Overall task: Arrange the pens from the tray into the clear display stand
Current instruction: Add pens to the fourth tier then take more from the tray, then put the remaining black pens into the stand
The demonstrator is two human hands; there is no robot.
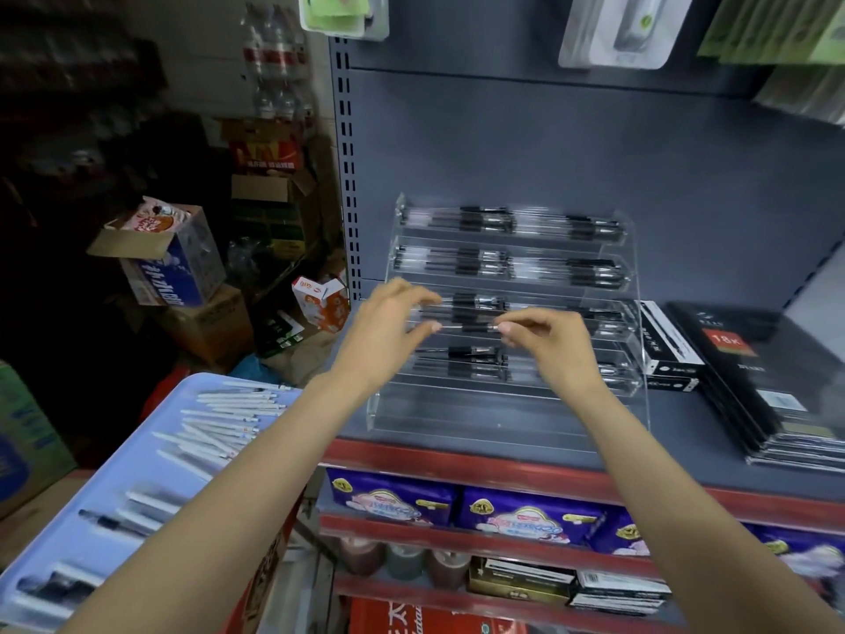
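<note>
At a grey shop shelf (686,441) with a red front edge, a person holds a single pen (466,328) level in front of the clear display stand (507,404), about at the height of its third tier from the top. The left hand (388,327) pinches one end of the pen between thumb and fingertips, its other fingers curled loosely above; the right hand (544,336) pinches the opposite end the same way. Both forearms reach up from the bottom of the frame. The pen lies crosswise, parallel to the tiers, and whether it already touches the stand cannot be told through the blur.

The stand sits on the shelf against the grey back panel. Its upper four steps carry rows of black-gripped pens (512,263) lying sideways, while the lowest steps nearest the viewer show bare plastic. To the left and lower, a pale blue tray (137,450) holds more pens: a loose fan of white ones (228,418) toward its far end and a few dark-tipped ones (109,523) nearer. Just right of the stand stand a black-and-white box (667,350) and a stack of dark notebooks (777,391). Purple packets (526,514) fill the shelf below, and cardboard cartons (173,263) are piled on the floor at left.
</note>
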